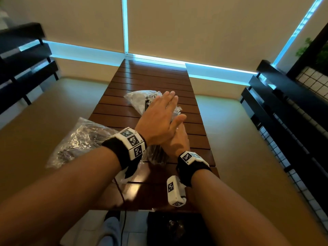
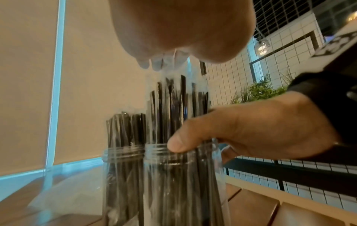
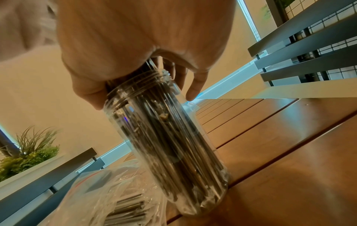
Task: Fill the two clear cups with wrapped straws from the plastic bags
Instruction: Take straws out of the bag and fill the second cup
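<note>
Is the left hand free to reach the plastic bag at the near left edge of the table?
Probably yes. The left hand lies flat and open over the straws, holding nothing, and the near plastic bag lies right beside its wrist with nothing between.

Two clear cups [image 2: 123, 175] packed with wrapped straws [image 2: 173, 107] stand side by side on a slatted wooden table [image 1: 150, 80], both hands crowded over them. Plastic bags block the near left [image 1: 76, 144] and the middle [image 1: 136, 98]. The far slats and right edge lie bare
</note>
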The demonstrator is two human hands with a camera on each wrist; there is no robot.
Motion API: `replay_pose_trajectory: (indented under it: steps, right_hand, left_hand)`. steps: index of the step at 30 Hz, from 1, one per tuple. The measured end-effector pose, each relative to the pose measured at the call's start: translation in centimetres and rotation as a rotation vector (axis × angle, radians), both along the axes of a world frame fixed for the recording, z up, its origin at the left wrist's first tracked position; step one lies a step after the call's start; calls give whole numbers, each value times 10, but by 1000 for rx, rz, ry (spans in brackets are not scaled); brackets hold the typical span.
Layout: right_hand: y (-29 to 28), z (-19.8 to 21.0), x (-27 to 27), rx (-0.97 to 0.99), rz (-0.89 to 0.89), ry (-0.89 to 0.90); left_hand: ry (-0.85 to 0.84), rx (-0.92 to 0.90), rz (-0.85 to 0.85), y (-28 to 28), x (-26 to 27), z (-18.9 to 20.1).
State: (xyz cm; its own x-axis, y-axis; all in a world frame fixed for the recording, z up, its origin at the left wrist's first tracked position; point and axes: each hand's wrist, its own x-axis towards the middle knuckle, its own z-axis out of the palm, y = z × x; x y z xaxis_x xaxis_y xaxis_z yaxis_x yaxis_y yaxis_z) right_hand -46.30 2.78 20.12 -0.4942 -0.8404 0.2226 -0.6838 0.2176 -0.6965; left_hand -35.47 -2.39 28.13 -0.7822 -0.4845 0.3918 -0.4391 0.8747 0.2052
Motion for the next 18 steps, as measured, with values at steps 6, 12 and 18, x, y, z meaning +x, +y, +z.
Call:
replay_pose_trajectory:
  steps: [6, 12, 18]
  right_hand:
    - [12, -12, 2, 121, -56, -75]
    - [63, -25, 16, 859, 91, -120]
    - [32, -24, 80, 506, 338, 154]
  left_hand:
    - [-203, 7, -30, -8, 9, -21]
    - [281, 317, 9, -21, 38, 10]
    - [-315, 459, 527, -84, 122, -42]
